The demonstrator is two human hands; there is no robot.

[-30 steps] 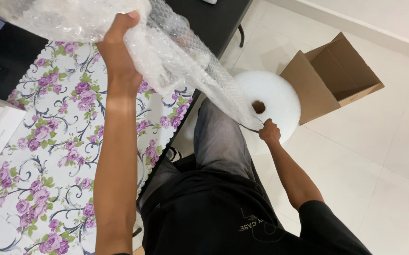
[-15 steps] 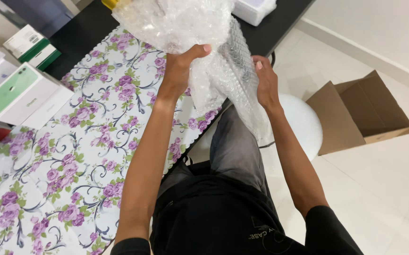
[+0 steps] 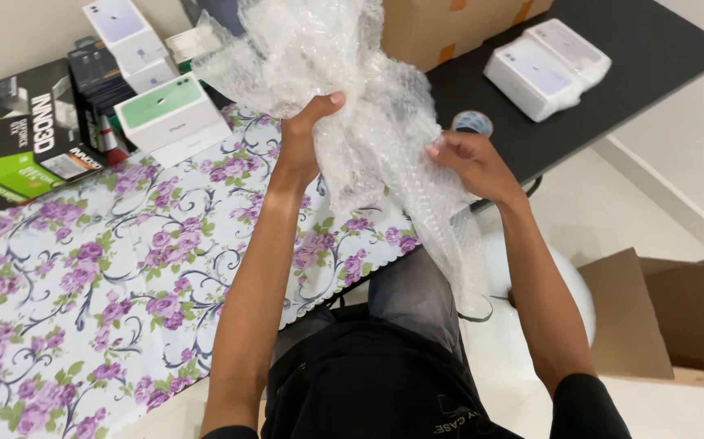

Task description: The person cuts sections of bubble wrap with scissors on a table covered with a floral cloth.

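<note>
A big crumpled sheet of clear bubble wrap [image 3: 344, 73] is held up over the table edge. My left hand [image 3: 303, 138] grips a bunched part of it from the left. My right hand [image 3: 470, 162] pinches the sheet lower down on the right side. A long tail of the wrap [image 3: 457, 260] hangs down past my lap toward a white roll of bubble wrap on the floor [image 3: 579, 284], mostly hidden by my right arm.
A floral purple tablecloth [image 3: 84, 293] covers the left table. Several white and green phone boxes [image 3: 169, 114] and a black-and-green box [image 3: 27, 130] stand at its far side. White boxes [image 3: 543, 65] and a tape roll [image 3: 472, 123] lie on the black table. An open cardboard box [image 3: 669, 317] sits on the floor.
My right hand came up from the floor roll to the wrap near my left hand. The wrap is gathered higher and closer to the table, and my view tilted up toward the tabletop.
</note>
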